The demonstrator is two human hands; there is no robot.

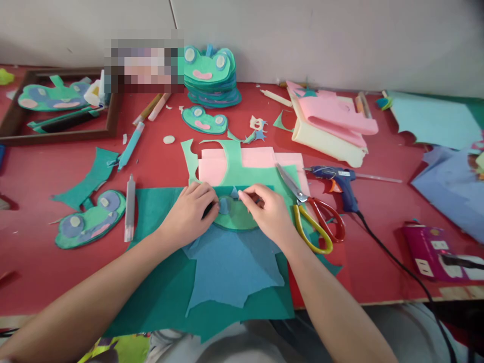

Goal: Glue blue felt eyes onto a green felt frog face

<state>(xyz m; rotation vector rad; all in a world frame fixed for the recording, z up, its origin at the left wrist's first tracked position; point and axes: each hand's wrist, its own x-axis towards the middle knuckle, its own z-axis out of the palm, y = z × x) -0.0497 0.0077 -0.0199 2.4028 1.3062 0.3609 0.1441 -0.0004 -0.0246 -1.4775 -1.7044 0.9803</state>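
Observation:
A green felt frog-head piece (236, 216) lies on blue felt (236, 267), above a large dark green felt sheet (159, 287). My left hand (194, 206) rests at the left side of the frog piece, its fingers curled beside a round blue patch; what they grip is hidden. My right hand (266, 209) pinches near the top right of the frog piece, next to a small light blue scrap (234, 193). Red and yellow handled scissors (300, 196) lie open to the right of my right hand.
A blue glue gun (342, 184) with a black cord lies on the right, near a purple box (427, 252). Stacked frog heads (212, 75) stand at the back. Another frog head (91, 219) and a marker (130, 209) lie left. A brown frame (111, 113) sits back left.

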